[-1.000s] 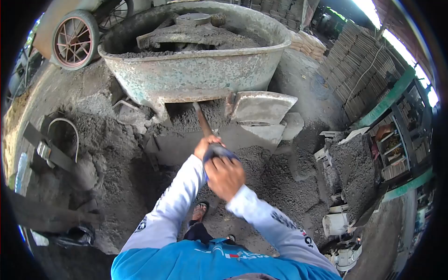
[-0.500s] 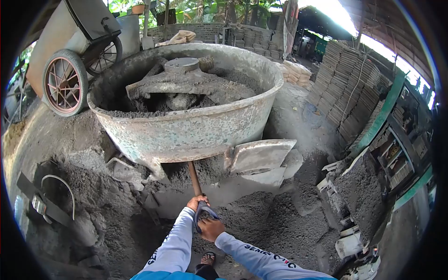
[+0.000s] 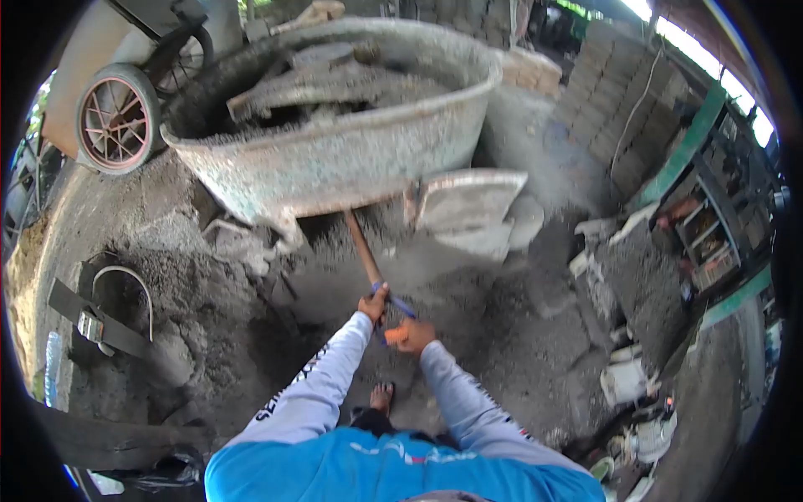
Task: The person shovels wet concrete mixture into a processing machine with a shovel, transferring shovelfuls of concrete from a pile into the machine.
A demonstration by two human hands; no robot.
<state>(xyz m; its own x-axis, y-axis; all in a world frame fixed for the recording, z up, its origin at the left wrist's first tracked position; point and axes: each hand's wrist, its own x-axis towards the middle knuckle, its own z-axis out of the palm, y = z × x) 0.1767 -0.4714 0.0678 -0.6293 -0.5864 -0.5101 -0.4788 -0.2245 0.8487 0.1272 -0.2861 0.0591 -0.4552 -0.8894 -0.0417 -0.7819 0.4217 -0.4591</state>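
A long wooden handle (image 3: 362, 247) slants down from beneath the rim of a large round metal tub (image 3: 335, 167). My left hand (image 3: 373, 304) is wrapped round its lower end, where a blue grip (image 3: 401, 307) begins. My right hand (image 3: 413, 337) is closed on the lower part of that grip, with something orange showing at its fingers. The handle's far end is hidden under the tub. Inside the tub, a thick mixing arm (image 3: 335, 88) rests over dark grey material.
A spoked wheel (image 3: 118, 119) stands left of the tub. A tilted metal chute (image 3: 470, 201) juts from its lower right. Stacked tiles (image 3: 606, 100) rise at the right, near a green frame (image 3: 682, 155). A metal bar (image 3: 100, 326) lies at lower left.
The view has tipped downward, so the tub appears higher and more of my blue shirt shows. The handle slants more to the right, and both hands appear higher and further right.
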